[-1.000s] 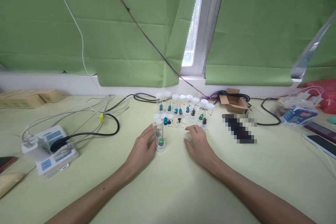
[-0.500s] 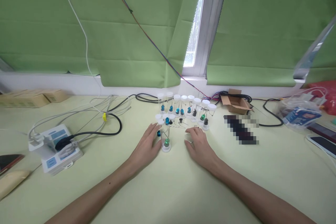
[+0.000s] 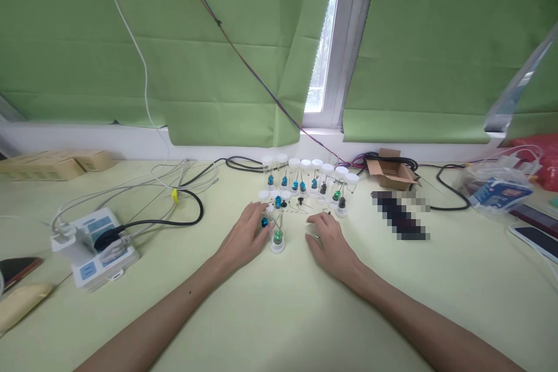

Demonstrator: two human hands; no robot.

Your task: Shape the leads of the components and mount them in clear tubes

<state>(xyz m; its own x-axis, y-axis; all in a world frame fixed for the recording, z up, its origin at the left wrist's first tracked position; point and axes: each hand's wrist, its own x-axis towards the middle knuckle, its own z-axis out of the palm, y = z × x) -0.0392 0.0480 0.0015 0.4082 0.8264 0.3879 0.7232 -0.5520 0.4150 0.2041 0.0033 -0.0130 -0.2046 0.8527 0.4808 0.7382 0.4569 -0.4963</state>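
Note:
My left hand [image 3: 246, 235] rests on the table with its fingers stretched out and the thumb apart. Beside its thumb stands a clear tube with a green piece [image 3: 278, 237] on a white base; I cannot tell whether they touch. A small dark blue piece [image 3: 264, 222] lies by the fingers. To the right, my right hand [image 3: 329, 241] lies with fingers loosely bent and thumb apart. Under it shows a thin metal piece [image 3: 317, 236], not visibly gripped. Loose bent wires [image 3: 300, 209] and a black part [image 3: 300, 201] lie between the hands.
Behind, several clear capped tubes [image 3: 314, 183] stand with blue, green or black pieces inside. A small open cardboard box [image 3: 390, 174] is at back right, near a pixelated dark patch [image 3: 399, 215]. On the left sit a power strip [image 3: 104, 261] and a black cable [image 3: 201, 206].
Both hands stay almost where they were. The view has shifted very slightly, and the near tube appears a little farther right.

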